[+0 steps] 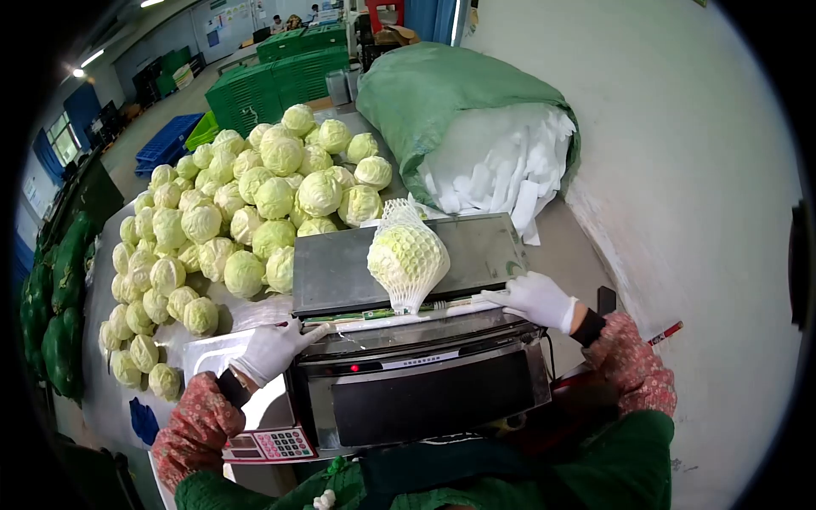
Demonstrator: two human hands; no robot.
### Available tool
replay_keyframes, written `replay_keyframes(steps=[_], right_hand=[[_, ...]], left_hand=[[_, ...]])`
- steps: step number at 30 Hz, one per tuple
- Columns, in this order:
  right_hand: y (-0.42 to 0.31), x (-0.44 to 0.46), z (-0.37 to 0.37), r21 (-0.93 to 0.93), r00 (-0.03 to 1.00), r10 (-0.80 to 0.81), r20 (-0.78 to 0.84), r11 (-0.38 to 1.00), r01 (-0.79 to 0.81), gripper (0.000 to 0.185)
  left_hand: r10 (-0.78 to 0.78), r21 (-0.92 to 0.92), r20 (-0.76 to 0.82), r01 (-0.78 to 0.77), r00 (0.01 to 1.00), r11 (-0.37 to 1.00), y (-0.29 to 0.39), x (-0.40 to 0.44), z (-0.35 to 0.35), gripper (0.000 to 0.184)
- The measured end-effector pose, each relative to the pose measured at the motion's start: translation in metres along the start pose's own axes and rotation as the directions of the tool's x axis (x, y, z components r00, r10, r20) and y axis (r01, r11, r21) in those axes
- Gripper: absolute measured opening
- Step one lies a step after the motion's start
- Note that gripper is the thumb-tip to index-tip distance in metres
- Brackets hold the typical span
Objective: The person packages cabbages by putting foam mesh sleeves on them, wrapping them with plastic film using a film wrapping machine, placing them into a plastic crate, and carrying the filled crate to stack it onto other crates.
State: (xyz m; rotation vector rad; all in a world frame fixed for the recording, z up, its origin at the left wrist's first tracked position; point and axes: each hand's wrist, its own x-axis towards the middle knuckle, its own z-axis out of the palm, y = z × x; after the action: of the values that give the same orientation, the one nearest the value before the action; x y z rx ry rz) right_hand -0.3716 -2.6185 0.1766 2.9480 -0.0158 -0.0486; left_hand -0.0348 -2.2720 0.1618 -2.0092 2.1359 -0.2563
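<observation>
Label (412, 363) too small to read on machine (433, 404) by counter's (104, 410) near edge, netted cabbage (408, 257) on plate (331, 263) behind, left hand (276, 348) and right hand (535, 301) at white bar (365, 323), fingers (499, 297) extended, cannot tell if pinching

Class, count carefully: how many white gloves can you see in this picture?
2: one on the left hand, the other on the right hand, near opposite ends of the black machine.

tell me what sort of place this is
Probably a produce packing room, though no sign I can read confirms it. What suggests it: the big pile of loose cabbages, one netted cabbage set apart from them, and the green crates stacked behind.
</observation>
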Motion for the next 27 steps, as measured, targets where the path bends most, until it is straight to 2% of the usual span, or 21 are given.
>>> replay_keyframes(steps=[2, 4, 5, 6, 7, 8, 10, 12, 13, 14, 15, 16, 17, 18, 19, 20, 21, 22, 24, 26, 27], right_hand=[[-0.01, 0.016, 0.01, 0.082, 0.986, -0.129, -0.106, 0.987, 0.138, 0.041], [-0.02, 0.013, 0.018, 0.172, 0.986, -0.074, -0.149, 0.98, 0.099, 0.032], [-0.024, 0.01, 0.026, 0.408, 0.962, 0.12, -0.246, 0.913, -0.009, 0.025], [-0.027, 0.007, 0.034, 0.626, 0.901, 0.323, -0.289, 0.776, -0.077, 0.021], [-0.038, 0.001, 0.019, 0.713, 0.843, 0.453, -0.291, 0.69, -0.126, 0.016], [-0.039, -0.009, 0.008, 0.674, 0.801, 0.459, -0.384, 0.733, -0.097, 0.016], [-0.033, -0.03, -0.023, 0.942, 0.739, 0.673, -0.032, 0.268, -0.203, 0.017], [-0.023, -0.018, -0.05, 0.957, 0.615, 0.75, -0.243, 0.081, 0.28, 0.02], [-0.021, 0.007, -0.064, 0.965, 0.459, 0.852, -0.251, 0.182, 0.19, 0.024], [0.008, 0.029, -0.061, 0.717, 0.482, 0.615, -0.624, 0.696, 0.04, 0.028], [0.031, 0.049, -0.046, 0.209, 0.559, 0.213, -0.801, 0.975, -0.073, 0.035], [0.04, 0.059, -0.024, 0.213, 0.551, 0.216, -0.806, 0.975, -0.069, 0.035], [0.05, 0.07, -0.002, 0.099, 0.767, 0.146, -0.624, 0.989, -0.108, 0.041], [0.059, 0.082, 0.011, -0.026, 0.919, 0.091, -0.383, 0.994, -0.11, 0.048], [0.059, 0.088, 0.02, 0.128, 0.932, 0.071, -0.355, 0.991, -0.027, 0.056], [0.054, 0.092, 0.027, 0.281, 0.945, 0.046, -0.324, 0.958, 0.05, 0.066], [0.045, 0.096, 0.027, 0.371, 0.946, 0.055, -0.318, 0.926, 0.071, 0.073], [0.039, 0.103, 0.027, 0.43, 0.942, 0.02, -0.335, 0.893, 0.134, 0.081], [0.016, 0.119, 0.027, 0.571, 0.99, 0.133, -0.044, 0.816, -0.084, 0.086], [0.007, 0.129, 0.037, 0.757, 0.941, 0.249, -0.229, 0.653, 0.012, 0.092], [-0.001, 0.119, 0.025, 0.837, 0.959, 0.256, -0.124, 0.546, -0.037, 0.092]], left_hand=[[0.055, 0.028, 0.058, -0.057, 0.997, 0.998, -0.003, 0.008, 0.001, 0.06], [0.107, 0.037, -0.053, -0.106, 0.993, 0.994, -0.005, 0.015, 0.02, 0.056], [0.065, -0.116, -0.119, -0.079, 0.991, 0.99, -0.004, 0.018, 0.022, 0.042], [0.059, -0.113, -0.123, -0.073, 0.991, 0.991, -0.003, 0.016, 0.023, 0.042], [-0.169, -0.534, -0.194, 0.041, 0.966, 0.845, -0.001, 0.011, 0.026, 0.035], [-0.398, -0.853, -0.162, 0.074, 0.903, 0.516, -0.003, 0.013, 0.027, 0.029], [-0.568, -0.974, -0.178, -0.063, 0.804, 0.216, -0.004, 0.014, -0.018, 0.016], [-0.732, -0.932, -0.338, -0.319, 0.591, 0.173, -0.013, 0.035, -0.067, 0.019], [-0.786, -0.932, -0.321, -0.321, 0.528, 0.165, -0.031, 0.05, -0.071, 0.014], [-0.803, -0.92, -0.361, -0.319, 0.473, 0.226, -0.045, 0.079, -0.076, 0.015], [-0.852, -0.939, -0.267, -0.319, 0.45, 0.125, -0.051, 0.112, -0.068, 0.017], [-0.745, -0.924, -0.373, -0.145, 0.553, 0.355, -0.085, 0.137, 0.002, 0.014], [-0.646, -0.825, -0.426, 0.022, 0.634, 0.565, -0.09, 0.156, 0.045, 0.016], [-0.527, -0.749, -0.349, 0.108, 0.775, 0.654, -0.063, 0.16, 0.035, 0.017], [-0.367, -0.674, -0.446, -0.037, 0.816, 0.738, -0.055, 0.17, 0.062, 0.025], [-0.408, -0.682, -0.38, 0.046, 0.83, 0.729, -0.036, 0.171, 0.066, 0.048], [-0.384, -0.78, -0.226, 0.07, 0.896, 0.622, -0.021, 0.165, 0.048, 0.073], [-0.32, -0.763, -0.376, -0.095, 0.87, 0.639, -0.012, 0.164, 0.052, 0.084], [-0.241, -0.66, -0.514, -0.2, 0.823, 0.725, 0.007, 0.166, 0.036, 0.086], [-0.247, -0.657, -0.502, -0.18, 0.829, 0.732, 0.014, 0.16, 0.023, 0.087], [-0.212, -0.773, -0.416, -0.221, 0.884, 0.595, 0.011, 0.153, 0.015, 0.087]])
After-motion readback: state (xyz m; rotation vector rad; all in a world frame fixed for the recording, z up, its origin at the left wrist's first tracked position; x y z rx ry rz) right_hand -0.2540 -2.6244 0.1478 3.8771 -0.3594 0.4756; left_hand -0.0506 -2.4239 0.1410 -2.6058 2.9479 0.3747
